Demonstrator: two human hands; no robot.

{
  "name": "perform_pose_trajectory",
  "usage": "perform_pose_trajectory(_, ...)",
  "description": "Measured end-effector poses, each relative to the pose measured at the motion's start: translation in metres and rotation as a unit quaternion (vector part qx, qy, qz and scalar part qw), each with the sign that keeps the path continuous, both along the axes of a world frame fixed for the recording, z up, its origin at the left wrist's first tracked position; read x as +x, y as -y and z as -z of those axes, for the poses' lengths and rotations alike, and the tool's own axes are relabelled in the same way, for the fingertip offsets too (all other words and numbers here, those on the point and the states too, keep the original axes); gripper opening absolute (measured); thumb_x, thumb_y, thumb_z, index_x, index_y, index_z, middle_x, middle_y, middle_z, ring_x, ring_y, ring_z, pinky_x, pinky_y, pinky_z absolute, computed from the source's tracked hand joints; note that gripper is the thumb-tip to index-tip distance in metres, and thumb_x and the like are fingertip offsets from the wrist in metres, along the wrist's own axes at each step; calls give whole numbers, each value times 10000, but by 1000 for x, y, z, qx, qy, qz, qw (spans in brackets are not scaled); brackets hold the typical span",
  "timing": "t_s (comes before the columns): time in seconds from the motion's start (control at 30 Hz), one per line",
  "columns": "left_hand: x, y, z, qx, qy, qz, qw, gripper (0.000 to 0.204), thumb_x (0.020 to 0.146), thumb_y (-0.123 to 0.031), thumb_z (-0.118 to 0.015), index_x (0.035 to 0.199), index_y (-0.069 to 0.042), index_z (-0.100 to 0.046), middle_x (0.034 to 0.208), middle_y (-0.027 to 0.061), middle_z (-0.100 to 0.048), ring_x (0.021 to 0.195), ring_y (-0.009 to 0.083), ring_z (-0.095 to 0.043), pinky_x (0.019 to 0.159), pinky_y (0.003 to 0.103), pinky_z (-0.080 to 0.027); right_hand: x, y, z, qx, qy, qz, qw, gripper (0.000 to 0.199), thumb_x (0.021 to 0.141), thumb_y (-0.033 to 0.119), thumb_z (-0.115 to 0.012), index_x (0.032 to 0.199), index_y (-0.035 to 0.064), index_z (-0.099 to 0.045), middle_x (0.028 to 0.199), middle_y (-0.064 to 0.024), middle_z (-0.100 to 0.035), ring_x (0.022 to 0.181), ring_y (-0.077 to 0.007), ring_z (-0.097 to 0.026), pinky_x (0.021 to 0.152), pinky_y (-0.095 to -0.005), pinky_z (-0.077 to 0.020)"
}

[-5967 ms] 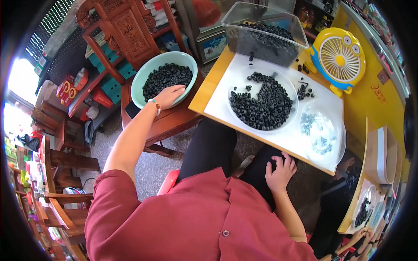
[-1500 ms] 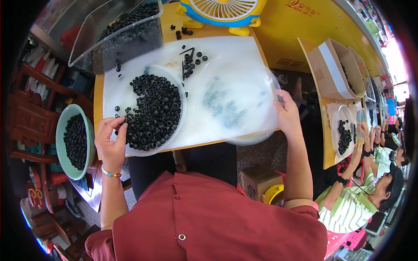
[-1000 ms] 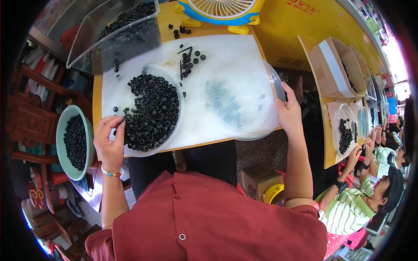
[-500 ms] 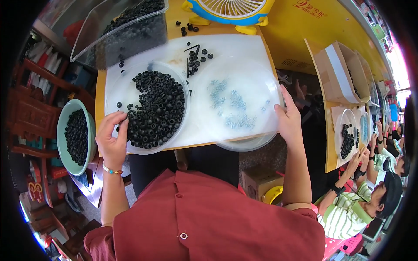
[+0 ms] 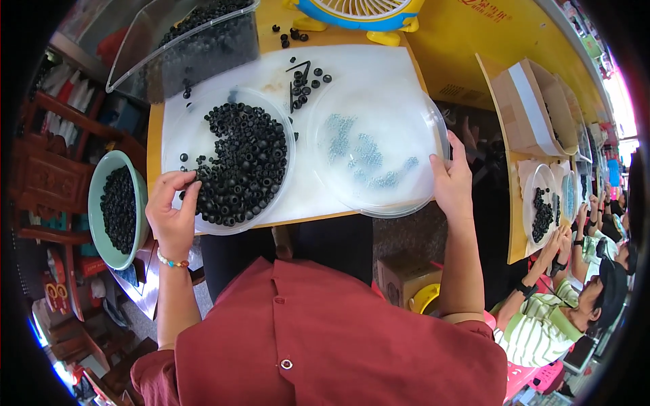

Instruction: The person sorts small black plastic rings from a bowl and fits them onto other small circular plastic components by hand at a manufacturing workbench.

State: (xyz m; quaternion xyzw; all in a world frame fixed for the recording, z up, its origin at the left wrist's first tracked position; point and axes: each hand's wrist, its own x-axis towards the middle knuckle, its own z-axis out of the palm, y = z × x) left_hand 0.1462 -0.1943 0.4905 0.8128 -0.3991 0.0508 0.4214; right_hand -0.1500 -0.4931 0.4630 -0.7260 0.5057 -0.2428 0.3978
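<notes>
My left hand (image 5: pixel 172 210) rests at the near left rim of a clear round lid (image 5: pixel 281 196) heaped with black rubber rings (image 5: pixel 244 162), its fingertips pinching among the rings. My right hand (image 5: pixel 452 183) grips the right rim of a second clear round lid (image 5: pixel 413 108) that holds scattered small silvery screws (image 5: pixel 365 152). Both lids lie on a white sheet (image 5: pixel 352 64) over the yellow table (image 5: pixel 467 40). A few loose black rings (image 5: pixel 308 78) and a black rod lie on the sheet behind the lids.
A clear bin (image 5: pixel 186 40) full of black rings stands at the back left. A green bowl (image 5: pixel 97 196) of black rings sits on a low wooden stool at my left. A fan base (image 5: pixel 359 10) stands behind. A seated person (image 5: pixel 569 304) works at my right.
Six seconds ago my left hand reached into the green bowl; since then it has come to the pile of rings. My right hand has slid the screw lid slightly along the table.
</notes>
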Motion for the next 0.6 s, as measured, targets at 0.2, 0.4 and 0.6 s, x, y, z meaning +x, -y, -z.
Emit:
perform_pose_trajectory(0.2,2,-3,4,-51,-90,-4,995,159,783,40,-632,939,10,-643,923,58,-612,805,128,-584,732,233,-464,7,-14,-32,-280,-42,53,958,486,767,114,-657,1226,65,-507,682,-103,-557,648,-251,-558,665,-350,-443)
perform_pose_trajectory(0.4,0,-7,1,-108,-265,24,958,216,818,30,-614,1034,34,-617,982,66,-614,835,129,-615,761,221,-476,43,-46,-45,-279,-19,-288,916,64,715,75,-672,776,83,-652,702,-47,-590,729,-228,-567,683,-331,-414)
perform_pose_trajectory(0.6,-7,-9,-13,-197,-484,57,851,275,821,31,-606,1096,29,-593,1042,105,-617,891,167,-636,805,270,-517,71,-58,-25,-309,-106,-353,877,31,695,101,-660,721,106,-643,698,-33,-581,725,-228,-550,692,-351,-382)
